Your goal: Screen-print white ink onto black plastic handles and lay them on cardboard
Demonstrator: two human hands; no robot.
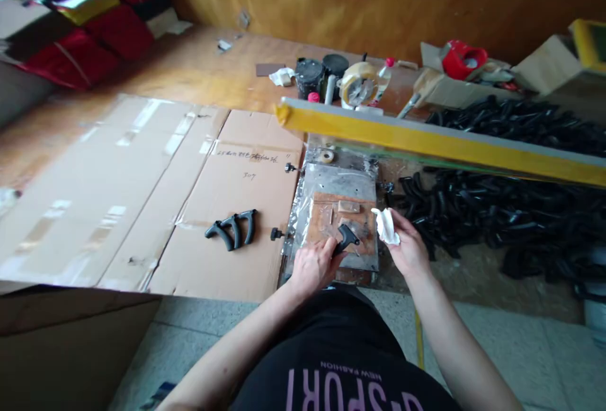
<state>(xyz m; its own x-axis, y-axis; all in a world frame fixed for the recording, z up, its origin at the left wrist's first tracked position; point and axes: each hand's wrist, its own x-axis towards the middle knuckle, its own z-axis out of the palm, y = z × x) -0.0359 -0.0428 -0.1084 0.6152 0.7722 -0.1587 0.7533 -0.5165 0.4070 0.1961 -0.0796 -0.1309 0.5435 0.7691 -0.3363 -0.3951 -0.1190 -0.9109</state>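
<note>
My left hand [313, 264] is closed around a black curved plastic handle [348, 237], whose wider end points up and to the right. The handle is over a brown board [322, 212] fixed on a grey metal plate [341, 177]. In my right hand [408, 247], to the right of the plate, is a crumpled white cloth or tissue [387, 226]. Several similar black handles [231, 229] lie side by side on the flattened cardboard [199, 259] to my left. The far end of the held handle is hidden by my left fingers.
A yellow and grey bar [426, 136] crosses above the bench. Heaps of black parts [473, 209] lie on the right. Behind stand dark tubs [310, 77], a tape roll [358, 84] and a red tape dispenser [464, 59]. Red boxes [76, 57] are at far left.
</note>
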